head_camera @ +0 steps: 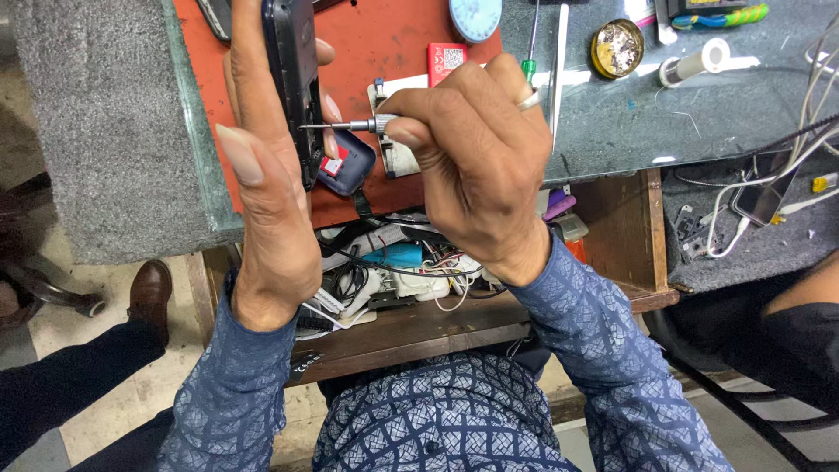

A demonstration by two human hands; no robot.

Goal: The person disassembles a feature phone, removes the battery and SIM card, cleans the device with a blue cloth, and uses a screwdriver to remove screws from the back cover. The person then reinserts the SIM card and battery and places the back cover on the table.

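Floor, far left: a brown shoe (151, 295) and a dark trouser leg of another person stand beside your bench.
Bench edge: a grey carpet-like pad (96, 131) covers the left end, and the red work mat (393, 44) lies just to its right.
Left hand: your left hand (266, 175) stands upright, fingers straight, clamping the dark phone (293, 79) on edge between thumb and fingers.
Phone: it is held above the red mat, narrow side facing you, its open back turned toward your right hand.
Screwdriver: the thin precision screwdriver (345, 126) lies level, its tip touching the phone's side just at your left fingertips.
Under the tip: a dark blue rounded case (351, 164) with a small red piece rests on the mat.
Right hand: your right hand (472, 157) is curled tight around the screwdriver's handle, thumb and forefinger pinching it; a ring (528, 100) sits on one finger.
Drawer below: an open wooden drawer (419, 328) holds tangled cables and white parts, between your forearms.
Mat top: a small red box (447, 59) and a pale blue disc (475, 16) lie near the far edge.
Glass top, right: tweezers (558, 70), a round tin (616, 48) and a white spool (696, 61) lie well apart from your hands.
Far right: white cables (743, 205) trail over a grey shelf.
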